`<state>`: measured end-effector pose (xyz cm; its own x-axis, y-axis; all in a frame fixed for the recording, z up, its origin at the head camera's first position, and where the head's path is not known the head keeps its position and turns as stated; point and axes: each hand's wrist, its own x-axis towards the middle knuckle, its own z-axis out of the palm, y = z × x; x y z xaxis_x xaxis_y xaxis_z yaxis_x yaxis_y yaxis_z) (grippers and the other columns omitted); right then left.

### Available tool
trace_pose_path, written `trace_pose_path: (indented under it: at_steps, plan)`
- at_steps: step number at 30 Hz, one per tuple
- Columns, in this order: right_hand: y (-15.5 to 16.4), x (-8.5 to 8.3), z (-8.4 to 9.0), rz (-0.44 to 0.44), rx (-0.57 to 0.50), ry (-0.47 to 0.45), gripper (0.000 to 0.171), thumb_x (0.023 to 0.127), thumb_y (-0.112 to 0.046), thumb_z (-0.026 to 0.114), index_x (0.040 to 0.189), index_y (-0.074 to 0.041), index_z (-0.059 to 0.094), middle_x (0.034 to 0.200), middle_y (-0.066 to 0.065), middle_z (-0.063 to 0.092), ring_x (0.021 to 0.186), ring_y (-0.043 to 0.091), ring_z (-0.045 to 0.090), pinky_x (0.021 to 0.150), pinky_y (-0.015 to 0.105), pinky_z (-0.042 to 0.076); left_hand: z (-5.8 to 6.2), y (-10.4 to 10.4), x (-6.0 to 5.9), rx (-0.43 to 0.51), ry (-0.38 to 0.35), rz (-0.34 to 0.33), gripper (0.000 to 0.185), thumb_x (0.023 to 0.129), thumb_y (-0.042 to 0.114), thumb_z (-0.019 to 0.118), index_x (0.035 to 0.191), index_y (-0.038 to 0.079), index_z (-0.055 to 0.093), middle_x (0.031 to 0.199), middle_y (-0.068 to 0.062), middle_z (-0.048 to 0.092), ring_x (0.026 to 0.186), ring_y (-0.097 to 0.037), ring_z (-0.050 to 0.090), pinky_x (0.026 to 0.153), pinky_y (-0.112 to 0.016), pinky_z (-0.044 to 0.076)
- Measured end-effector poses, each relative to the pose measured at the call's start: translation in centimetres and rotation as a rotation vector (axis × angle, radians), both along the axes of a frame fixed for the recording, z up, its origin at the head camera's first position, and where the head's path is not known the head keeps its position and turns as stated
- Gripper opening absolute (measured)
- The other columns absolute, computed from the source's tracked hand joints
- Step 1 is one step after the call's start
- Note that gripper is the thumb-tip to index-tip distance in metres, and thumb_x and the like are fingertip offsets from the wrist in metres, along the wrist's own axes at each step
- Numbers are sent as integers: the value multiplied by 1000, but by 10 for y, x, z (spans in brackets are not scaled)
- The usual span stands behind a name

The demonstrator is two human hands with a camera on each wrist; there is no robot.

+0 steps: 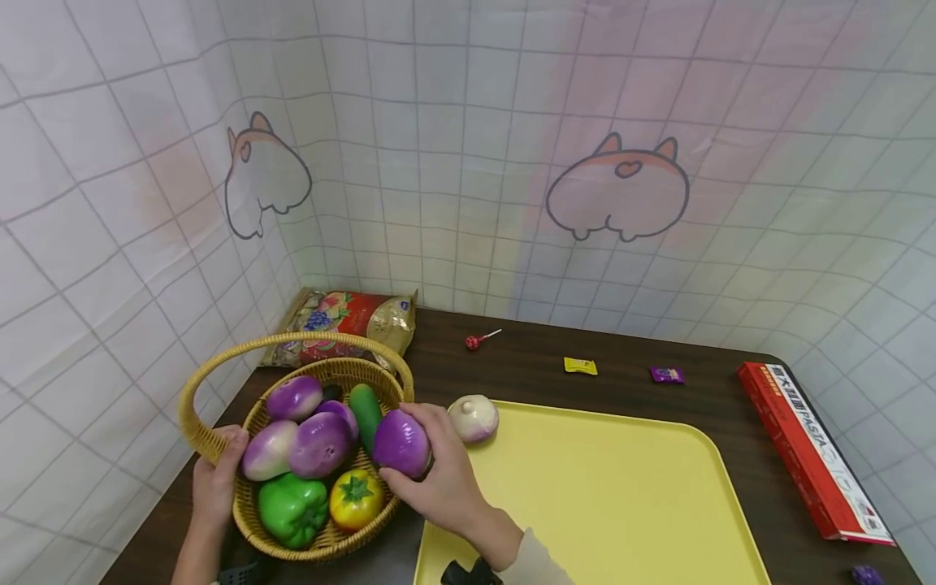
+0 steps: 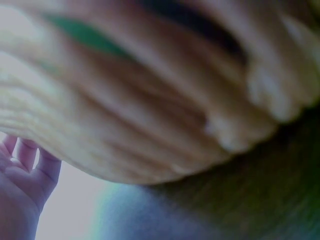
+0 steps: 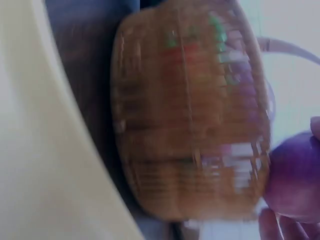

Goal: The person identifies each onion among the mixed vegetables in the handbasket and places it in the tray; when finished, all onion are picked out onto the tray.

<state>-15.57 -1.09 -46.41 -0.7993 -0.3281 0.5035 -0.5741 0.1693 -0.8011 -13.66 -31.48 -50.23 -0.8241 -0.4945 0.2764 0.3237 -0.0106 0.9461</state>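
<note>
Head view: the right hand's [image 1: 439, 479] fingers [image 1: 417, 413] curl around a purple onion [image 1: 400, 443], holding it at the right rim of the wicker basket [image 1: 219, 443], close to the edge of the yellow tray [image 1: 621, 504]. The left hand [image 1: 215, 479] grips the basket's left rim where the handle meets it, fingers wrapped over the weave. By my judgement the work is early: one pale onion [image 1: 474, 418] lies at the tray's near-left corner, while three more purple onions, a cucumber [image 1: 366, 410], a green pepper [image 1: 292, 508] and a tomato [image 1: 356, 497] remain in the basket. The held onion is roundish; its long axis seems to run slightly upward toward the wall, though its tip is hidden.
</note>
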Motion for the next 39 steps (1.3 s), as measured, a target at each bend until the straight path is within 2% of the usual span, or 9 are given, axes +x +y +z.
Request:
trace_pose_path:
  at_steps: [5, 8, 10, 14, 18, 24, 32, 33, 39]
  plan:
    - [26, -5, 1, -36, -12, -97, 73, 74, -18, 85, 133, -16, 43, 129, -2, 50, 113, 17, 55, 88, 34, 51, 0, 0, -1, 7, 0, 4, 17, 96, 4, 55, 80, 5, 49, 84, -1, 56, 76, -9, 50, 72, -18, 41]
    - [43, -9, -2, -75, -21, -128, 75, 73, -15, 85, 133, -16, 42, 127, -1, 51, 109, 19, 58, 85, 33, 52, 0, 0, 0, 8, -6, 8, 17, 96, 6, 56, 80, 6, 50, 85, -2, 55, 76, -9, 50, 73, -18, 41]
    - [53, -12, -4, -108, -18, -121, 75, 73, -13, 85, 135, -18, 43, 128, -1, 51, 110, 20, 57, 83, 31, 53, 0, 0, 0, 7, -11, 13, 17, 96, 8, 57, 81, 8, 51, 85, -3, 55, 77, -9, 51, 74, -18, 41]
    - [76, -17, -10, -154, -19, -40, 70, 78, -8, 82, 137, -20, 47, 134, 3, 48, 111, 26, 56, 74, 30, 55, -1, 0, 0, 5, -14, 21, 17, 97, 11, 59, 81, 9, 53, 85, -3, 56, 78, -9, 51, 75, -18, 41]
    - [100, -21, -15, -201, -42, 26, 65, 79, -2, 80, 136, -16, 52, 137, 8, 44, 112, 32, 54, 67, 30, 55, 0, 1, -1, -1, -18, 14, 16, 97, 6, 56, 81, 8, 52, 86, 0, 57, 79, -8, 51, 75, -18, 40]
    - [132, -27, -16, -318, -1, -56, 76, 73, 4, 83, 137, -18, 48, 138, 6, 42, 117, 31, 52, 75, 28, 54, 2, 2, 0, -4, -27, 22, 19, 97, 1, 52, 80, 8, 50, 84, 4, 56, 78, -9, 50, 74, -17, 40]
    - [154, -18, 9, -444, 43, -148, 85, 69, 11, 82, 139, 3, 35, 135, 27, 35, 121, 45, 47, 89, 52, 49, 3, 2, 0, -5, -21, 13, 20, 97, 0, 52, 79, 7, 49, 84, 3, 56, 78, -9, 49, 74, -18, 40]
    - [157, -19, 8, -456, 38, -166, 84, 69, 10, 82, 139, 3, 35, 135, 27, 34, 121, 44, 47, 90, 54, 47, 3, 2, -1, -5, -19, 12, 20, 97, 0, 51, 79, 7, 49, 84, 3, 56, 77, -9, 49, 74, -18, 40]
    - [177, -38, -31, -474, 29, -250, 81, 76, -8, 83, 142, -5, 35, 138, 20, 38, 120, 39, 48, 90, 51, 48, 2, 1, 0, -12, -17, 14, 20, 97, -1, 51, 78, 7, 49, 84, 3, 56, 78, -9, 49, 75, -18, 39]
